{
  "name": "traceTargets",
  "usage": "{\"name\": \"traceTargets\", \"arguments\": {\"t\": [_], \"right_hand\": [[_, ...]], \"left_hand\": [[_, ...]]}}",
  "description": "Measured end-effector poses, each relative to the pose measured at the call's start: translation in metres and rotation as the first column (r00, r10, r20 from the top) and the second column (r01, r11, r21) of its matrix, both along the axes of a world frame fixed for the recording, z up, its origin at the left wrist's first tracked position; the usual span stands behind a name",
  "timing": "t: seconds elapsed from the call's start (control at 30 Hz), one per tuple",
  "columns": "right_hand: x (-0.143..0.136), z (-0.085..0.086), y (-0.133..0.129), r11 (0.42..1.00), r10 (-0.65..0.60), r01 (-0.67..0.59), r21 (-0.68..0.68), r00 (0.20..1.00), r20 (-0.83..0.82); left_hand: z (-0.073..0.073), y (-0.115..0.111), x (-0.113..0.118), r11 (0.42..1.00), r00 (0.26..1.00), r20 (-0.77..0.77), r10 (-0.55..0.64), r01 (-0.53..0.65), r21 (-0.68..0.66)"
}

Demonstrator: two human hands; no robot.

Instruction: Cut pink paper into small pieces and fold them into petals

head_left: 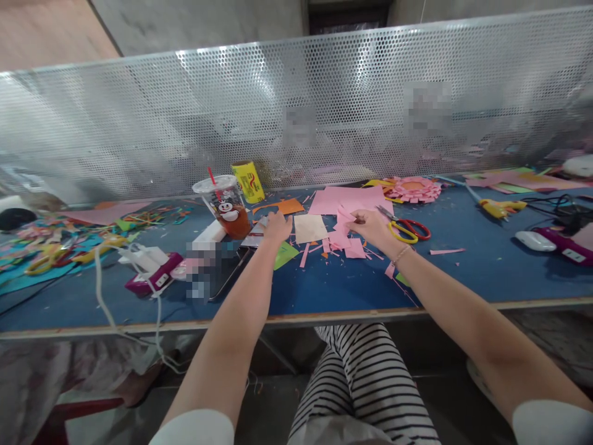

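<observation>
My right hand [372, 227] pinches a piece of pink paper [343, 217] between thumb and fingers, above the pink scraps. My left hand [278, 227] rests beside a silver-grey flat thing [256, 233], thumb apart from the fingers; its fingertips are partly hidden. Between the hands lies a cream square of paper [311, 228]. Behind them is a larger pink sheet [324, 201], with an orange paper piece [290, 206] to its left. Scissors [407, 230] with red and yellow handles lie just right of my right hand. Below the left hand is a green paper piece [285, 254].
A plastic cup of brown drink [234, 213] stands left, before a yellow packet [249, 182]. A phone [227, 278], purple power strips [155, 275] and cables lie nearby. A pink paper rosette [412, 189] and yellow glue gun [500, 208] are right. A perforated metal screen [259, 142] runs behind.
</observation>
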State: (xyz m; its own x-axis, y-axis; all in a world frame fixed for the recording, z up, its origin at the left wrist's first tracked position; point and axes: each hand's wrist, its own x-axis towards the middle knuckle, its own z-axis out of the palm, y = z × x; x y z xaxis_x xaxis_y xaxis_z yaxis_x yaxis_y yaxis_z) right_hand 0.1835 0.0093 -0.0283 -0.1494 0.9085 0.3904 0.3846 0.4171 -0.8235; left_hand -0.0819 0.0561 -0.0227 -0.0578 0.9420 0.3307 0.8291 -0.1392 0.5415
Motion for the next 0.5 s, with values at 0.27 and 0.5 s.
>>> {"name": "traceTargets", "arguments": {"t": [0.27, 0.5], "right_hand": [[-0.007, 0.007, -0.010, 0.998, 0.070, -0.070, -0.009, 0.998, 0.004], [-0.013, 0.012, -0.017, 0.998, 0.062, -0.062, 0.005, 0.998, 0.003]], "left_hand": [[0.002, -0.026, 0.070, 0.882, 0.691, 0.561, -0.457, 0.433, 0.185], [0.005, -0.047, 0.083, 0.856, 0.578, 0.691, -0.434, 0.503, 0.117]]}}
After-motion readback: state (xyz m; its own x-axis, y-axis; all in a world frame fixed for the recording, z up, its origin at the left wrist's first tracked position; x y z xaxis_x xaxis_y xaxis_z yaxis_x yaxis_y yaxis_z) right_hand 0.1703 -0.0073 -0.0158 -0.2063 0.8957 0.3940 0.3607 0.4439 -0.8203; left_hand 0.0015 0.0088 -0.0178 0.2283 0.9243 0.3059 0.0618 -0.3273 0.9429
